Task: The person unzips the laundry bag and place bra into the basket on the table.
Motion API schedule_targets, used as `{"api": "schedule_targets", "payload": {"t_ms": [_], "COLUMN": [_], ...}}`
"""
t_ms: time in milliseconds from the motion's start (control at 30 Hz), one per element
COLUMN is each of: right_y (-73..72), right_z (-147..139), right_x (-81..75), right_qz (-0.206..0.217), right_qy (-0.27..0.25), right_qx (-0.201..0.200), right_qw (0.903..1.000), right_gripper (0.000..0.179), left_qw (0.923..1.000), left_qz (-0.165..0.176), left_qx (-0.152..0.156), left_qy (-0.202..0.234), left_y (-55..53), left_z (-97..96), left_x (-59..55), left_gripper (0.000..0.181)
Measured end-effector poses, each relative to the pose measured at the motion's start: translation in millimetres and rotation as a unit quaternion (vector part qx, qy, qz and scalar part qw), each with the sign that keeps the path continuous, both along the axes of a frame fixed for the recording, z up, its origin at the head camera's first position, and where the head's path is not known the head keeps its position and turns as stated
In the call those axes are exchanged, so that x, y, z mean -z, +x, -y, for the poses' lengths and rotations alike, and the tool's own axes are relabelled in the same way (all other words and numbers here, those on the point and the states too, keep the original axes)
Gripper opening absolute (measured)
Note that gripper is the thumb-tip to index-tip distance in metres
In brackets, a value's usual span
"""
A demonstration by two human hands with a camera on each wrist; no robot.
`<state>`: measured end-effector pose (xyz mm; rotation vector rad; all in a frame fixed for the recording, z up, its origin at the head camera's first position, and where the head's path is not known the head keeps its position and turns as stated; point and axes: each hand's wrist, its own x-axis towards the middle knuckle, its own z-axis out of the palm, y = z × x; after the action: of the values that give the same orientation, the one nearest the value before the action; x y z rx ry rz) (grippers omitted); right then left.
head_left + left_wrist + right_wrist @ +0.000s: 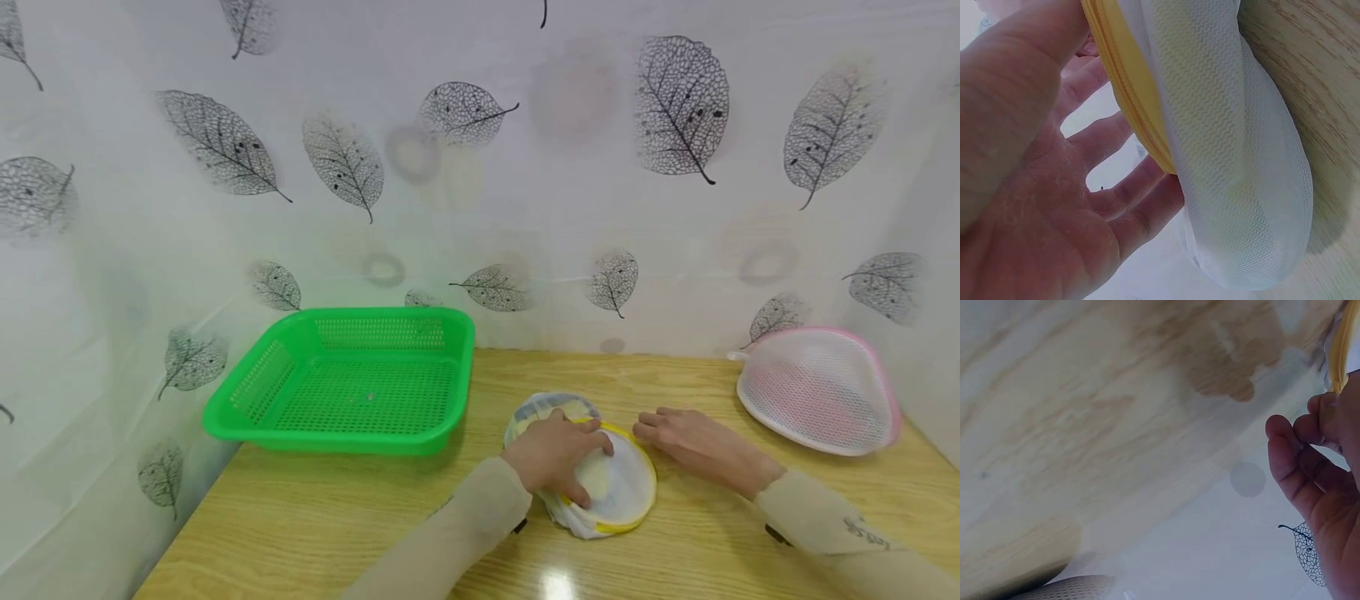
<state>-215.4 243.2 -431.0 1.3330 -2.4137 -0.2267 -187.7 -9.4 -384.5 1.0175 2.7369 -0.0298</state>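
Note:
A round white mesh laundry bag (626, 479) with a yellow zipper edge (1138, 100) lies on the table, its contents showing pale through the mesh. My left hand (558, 454) rests over the bag with thumb and fingers spread. In the left wrist view its fairly straight fingers touch the bag along the yellow edge. On the other side, my right hand (693, 442) is at the far right part of the rim. Its thumb and forefinger pinch the yellow zipper edge in the right wrist view; whether they grip a zipper pull is hidden.
A green perforated plastic basket (360, 446) stands left of the bag near the back. At the right lies a white mesh bag with a pink edge (817, 392). A leaf-patterned curtain (510, 208) rises behind the wooden table (300, 517).

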Motion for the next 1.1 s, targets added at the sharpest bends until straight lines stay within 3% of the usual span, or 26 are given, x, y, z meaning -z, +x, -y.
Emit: {"api": "schedule_targets", "payload": {"t_ms": [567,1100], "right_y": [2.0,6.0], "right_z": [2.9,2.2], "right_x": [-0.2,-0.3], "right_qz": [0.028,0.026], "right_qy": [-0.016,-0.008], "right_qx": [0.013,0.023], "right_qw": [0.9994,0.9994], "right_gripper": [0.033,0.032], "left_qw": [1.0,1.0], "left_qz": [-0.003,0.006], "left_qx": [-0.001,-0.007], "left_qy": [0.002,0.0], "left_y": [-2.4,-1.4], "left_z": [0.9,-0.5], "left_x": [2.9,2.3], "left_gripper": [0.066,0.066]}}
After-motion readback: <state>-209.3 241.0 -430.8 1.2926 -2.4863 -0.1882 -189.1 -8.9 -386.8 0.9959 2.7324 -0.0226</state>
